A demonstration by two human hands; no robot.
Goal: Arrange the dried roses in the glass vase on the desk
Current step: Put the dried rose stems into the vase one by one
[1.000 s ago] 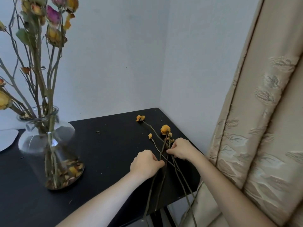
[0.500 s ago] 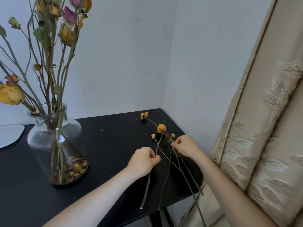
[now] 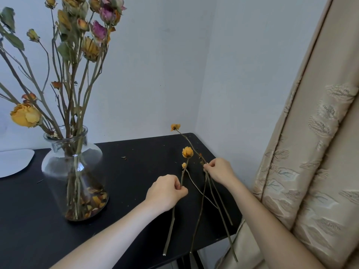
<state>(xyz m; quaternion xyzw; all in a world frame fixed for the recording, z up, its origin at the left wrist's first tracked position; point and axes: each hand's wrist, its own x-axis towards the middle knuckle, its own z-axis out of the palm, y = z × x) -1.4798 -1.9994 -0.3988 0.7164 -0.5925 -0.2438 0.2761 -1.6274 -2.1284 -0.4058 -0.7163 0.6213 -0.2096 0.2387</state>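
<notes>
Dried rose with a yellow bloom was held in the left hand, whose fingers and thumb were curled in a pinch round its stem above the middle. The stem ran long and nearly straight, cut end toward the person near the front edge of the black desk, bloom pointing away and slightly right. Whether it rested on the desk or was raised off it could not be told. Just to the right, the right hand pinched a loose bundle of stems near their upper part. One small orange bloom reached toward the desk's back corner, and the cut ends ran out past the front edge. Farther out, well apart to the left of the left hand, stood the glass vase, upright, with fallen petals in its bottom and many tall arranged roses rising from its neck. The left hand was the nearer of the two to the vase. Judging from this, the rose would need turning from lengthwise to upright, cut end down, then carrying left and up over the narrow neck, between the stems already there. A beige curtain hung at the right, and a flat white object lay at the desk's left end.
</notes>
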